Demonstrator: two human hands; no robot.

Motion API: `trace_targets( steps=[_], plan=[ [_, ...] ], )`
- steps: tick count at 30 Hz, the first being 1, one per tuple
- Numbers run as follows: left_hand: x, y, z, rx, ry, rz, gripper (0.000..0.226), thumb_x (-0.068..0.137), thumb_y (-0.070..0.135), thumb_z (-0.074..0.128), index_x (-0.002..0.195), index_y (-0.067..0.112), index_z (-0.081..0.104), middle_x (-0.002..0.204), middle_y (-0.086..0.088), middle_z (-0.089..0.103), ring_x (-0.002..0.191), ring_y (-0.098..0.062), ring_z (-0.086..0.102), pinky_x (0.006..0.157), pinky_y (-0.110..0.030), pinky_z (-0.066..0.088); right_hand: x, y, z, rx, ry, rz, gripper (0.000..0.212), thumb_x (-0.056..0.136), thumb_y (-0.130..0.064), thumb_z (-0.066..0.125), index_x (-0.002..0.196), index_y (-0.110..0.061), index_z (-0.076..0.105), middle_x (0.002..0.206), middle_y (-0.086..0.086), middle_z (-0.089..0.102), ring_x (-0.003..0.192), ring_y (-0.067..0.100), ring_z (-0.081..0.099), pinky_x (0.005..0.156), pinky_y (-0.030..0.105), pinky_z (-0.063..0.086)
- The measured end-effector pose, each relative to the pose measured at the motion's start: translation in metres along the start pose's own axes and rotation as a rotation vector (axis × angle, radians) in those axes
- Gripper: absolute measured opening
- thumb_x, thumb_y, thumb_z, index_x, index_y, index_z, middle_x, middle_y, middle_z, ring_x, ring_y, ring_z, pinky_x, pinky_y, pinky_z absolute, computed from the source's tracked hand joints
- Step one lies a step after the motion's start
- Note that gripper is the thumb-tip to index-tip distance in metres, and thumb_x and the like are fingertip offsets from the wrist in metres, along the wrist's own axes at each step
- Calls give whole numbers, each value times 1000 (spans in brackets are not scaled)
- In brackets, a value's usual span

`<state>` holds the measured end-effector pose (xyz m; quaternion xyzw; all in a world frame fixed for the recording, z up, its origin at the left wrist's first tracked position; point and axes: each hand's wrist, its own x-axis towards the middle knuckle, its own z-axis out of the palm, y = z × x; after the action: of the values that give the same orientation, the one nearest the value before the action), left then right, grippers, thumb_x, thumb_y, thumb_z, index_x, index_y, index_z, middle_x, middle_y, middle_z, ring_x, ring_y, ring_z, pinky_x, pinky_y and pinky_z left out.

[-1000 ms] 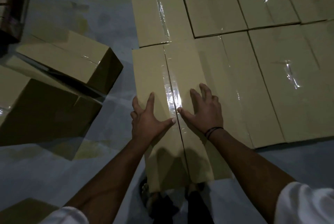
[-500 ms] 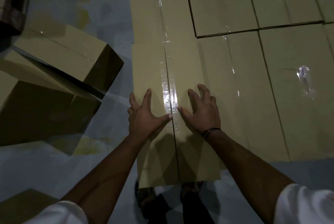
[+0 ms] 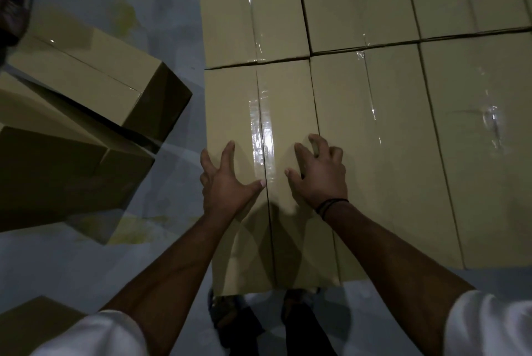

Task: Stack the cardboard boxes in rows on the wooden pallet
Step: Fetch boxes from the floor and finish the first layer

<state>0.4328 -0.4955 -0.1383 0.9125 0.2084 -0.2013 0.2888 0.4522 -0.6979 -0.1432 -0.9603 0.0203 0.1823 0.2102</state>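
Cardboard boxes [image 3: 374,4] fill the upper right of the frame as one flat layer, edges butted tight so the row stays square; the wooden pallet under them is hidden. Grey floor [image 3: 121,275] takes up the left and bottom. On it, at the left edge, lie loose boxes [image 3: 86,73] tipped at odd angles, probably waiting their turn. The corner box [image 3: 230,102] sits at lower centre, at the near left corner of the layer, its far end against the box beyond and its right side against its neighbour, so it looks seated or nearly so. Both hands rest on its top, either side of the glossy tape strip [image 3: 262,137], apparently to nudge it flush. The left hand [image 3: 227,183] lies spread, thumb toward the tape and outer fingers at the left edge. The right hand [image 3: 319,177] has bent fingers with tips on the cardboard by the right seam; whether they hook into it is unclear. A dark wristband [image 3: 331,206] circles that wrist.
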Motion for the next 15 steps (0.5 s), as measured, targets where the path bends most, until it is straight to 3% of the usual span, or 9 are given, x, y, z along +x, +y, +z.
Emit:
trace_targets(
  steps=[8,15],
  plan=[
    [1,-3,8,53,-40,3,125,66,65,85,158,48,2,165,-3,-26,149,-51,9,115,-63,30,-6,-3,4,-55,-51,-11,58,97,-43,55,149,-28,34,163,3,11,138,35,20,106,54,38],
    [1,-12,-2,113,-171,33,133,66,66,85,158,49,-9,162,-9,-37,151,-53,3,119,-61,28,-51,11,17,-239,-63,-39,70,97,-55,47,156,-26,21,167,8,5,147,39,11,109,58,26]
  ],
)
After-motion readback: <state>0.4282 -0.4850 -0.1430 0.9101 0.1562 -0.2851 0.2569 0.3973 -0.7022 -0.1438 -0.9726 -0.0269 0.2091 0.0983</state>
